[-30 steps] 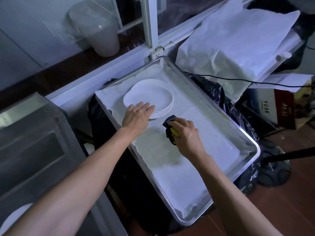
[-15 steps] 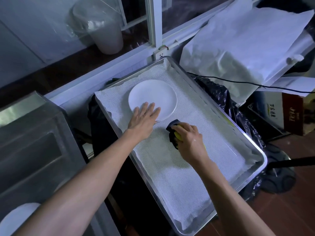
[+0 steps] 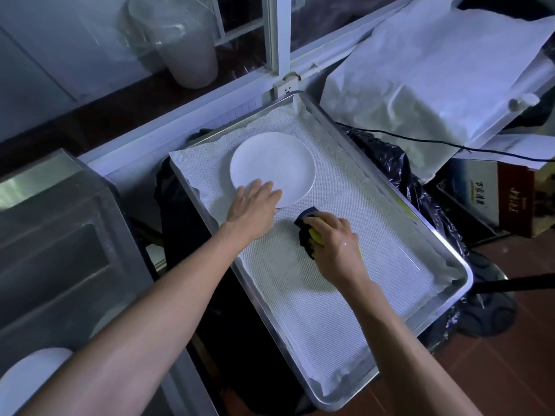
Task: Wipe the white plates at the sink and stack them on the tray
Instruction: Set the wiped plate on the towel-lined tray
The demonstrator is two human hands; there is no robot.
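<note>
While the white plate [image 3: 271,168] is lying flat at the far left end of the cloth-lined tray [image 3: 438,307], the left hand [image 3: 250,205] is resting straight fingers on its near rim, and the right hand [image 3: 336,240] is gripping a yellow-and-black sponge [image 3: 309,232] just beside it on the liner.

Dim, bluish light; faint glare on the tray [image 3: 363,388] rim, dark below it, wide-angle bending beyond it.

A plain white plate [image 3: 271,166] lies on a white mesh-patterned liner [image 3: 315,295]; the sponge [image 3: 312,235] is yellow and black.
</note>
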